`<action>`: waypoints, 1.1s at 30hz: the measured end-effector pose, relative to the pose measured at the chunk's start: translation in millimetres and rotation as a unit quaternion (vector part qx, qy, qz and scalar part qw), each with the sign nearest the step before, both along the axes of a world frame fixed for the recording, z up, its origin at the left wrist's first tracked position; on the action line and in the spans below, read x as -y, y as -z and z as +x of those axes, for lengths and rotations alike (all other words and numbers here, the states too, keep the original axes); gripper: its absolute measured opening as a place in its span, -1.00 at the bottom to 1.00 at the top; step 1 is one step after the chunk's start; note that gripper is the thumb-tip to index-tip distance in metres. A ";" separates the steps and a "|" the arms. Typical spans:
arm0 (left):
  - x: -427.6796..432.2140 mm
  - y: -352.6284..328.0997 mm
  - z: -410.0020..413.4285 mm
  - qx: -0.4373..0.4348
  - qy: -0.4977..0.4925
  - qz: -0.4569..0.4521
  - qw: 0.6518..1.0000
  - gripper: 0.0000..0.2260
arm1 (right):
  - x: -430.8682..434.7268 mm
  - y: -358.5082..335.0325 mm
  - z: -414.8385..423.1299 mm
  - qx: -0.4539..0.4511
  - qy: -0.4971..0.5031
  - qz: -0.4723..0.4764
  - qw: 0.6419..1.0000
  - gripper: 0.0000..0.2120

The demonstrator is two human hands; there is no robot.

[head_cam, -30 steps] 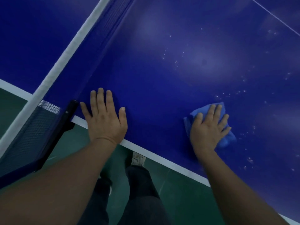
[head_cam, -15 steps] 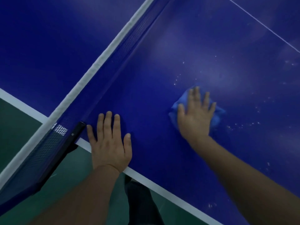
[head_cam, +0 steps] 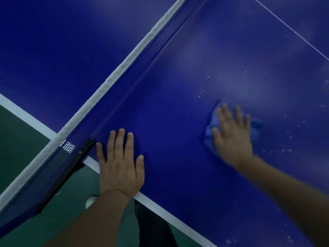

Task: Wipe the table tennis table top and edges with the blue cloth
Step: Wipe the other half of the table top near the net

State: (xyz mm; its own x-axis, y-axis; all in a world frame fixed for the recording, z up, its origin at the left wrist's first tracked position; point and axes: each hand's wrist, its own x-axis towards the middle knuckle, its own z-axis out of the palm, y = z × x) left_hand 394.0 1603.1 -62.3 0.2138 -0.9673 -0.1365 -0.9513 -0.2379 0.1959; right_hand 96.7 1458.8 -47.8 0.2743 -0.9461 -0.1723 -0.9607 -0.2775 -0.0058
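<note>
Blue cloth (head_cam: pixel 256 128) sits under the flat, open right hand (head_cam: pixel 233 138), merely pressed, ungripped, so it could slip free; left hand (head_cam: pixel 120 168) rests empty.

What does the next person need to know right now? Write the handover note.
Left hand: flat, fingers spread, bracing on the table at its near edge beside the net post.
Right hand: flat on the blue cloth, pressing it to the table top; blurred.
Done: cannot tell how much.
Left: white specks lie right of the cloth and above it; edges unconfirmed.
</note>
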 end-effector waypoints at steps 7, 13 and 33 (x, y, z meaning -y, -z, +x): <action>-4.2 2.1 -0.3 -0.052 -0.035 -0.068 0.996 -0.39 | -32.4 10.2 172.5 0.075 -0.373 0.007 0.925 -0.47; -2.2 3.4 2.0 -0.024 -0.014 -0.031 0.999 -0.42 | 90.4 10.7 80.3 0.025 -0.162 -0.034 0.986 -0.47; 1.3 -6.3 -2.5 0.003 -0.007 0.041 0.999 -0.37 | 85.5 -6.4 -56.3 0.037 0.261 -0.038 0.964 -0.43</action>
